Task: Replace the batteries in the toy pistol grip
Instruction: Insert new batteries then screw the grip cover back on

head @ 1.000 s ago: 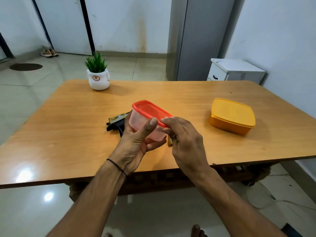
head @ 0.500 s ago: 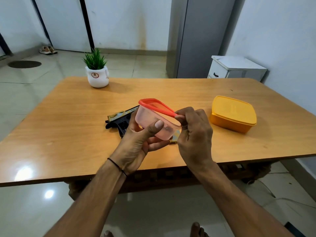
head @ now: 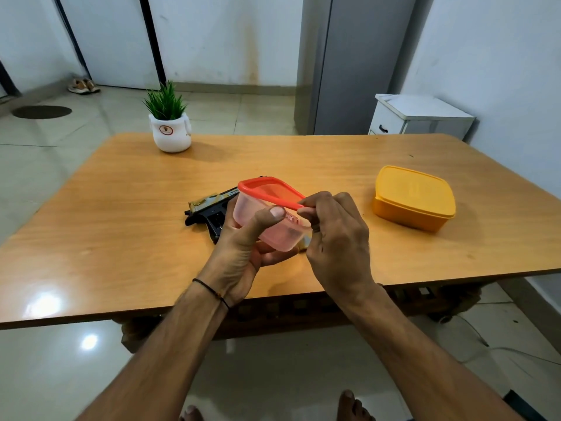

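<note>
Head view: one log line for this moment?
step: opening container | left hand: holds clear container | right hand: pinches red lid corner, lifted | toy pistol: on table | yellow box: closed

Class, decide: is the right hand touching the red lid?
Touching. The head view shows the right hand pinching the near corner of the red lid, peeled up from the clear box held by the left hand.

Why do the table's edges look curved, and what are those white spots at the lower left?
Head view: the wide-angle lens bows the table edges. Head view: the spots are glare, probably an overhead light mirrored in the glossy tabletop and the floor tiles. Head view: the red lid and its container look sharp, with no motion blur.
</note>
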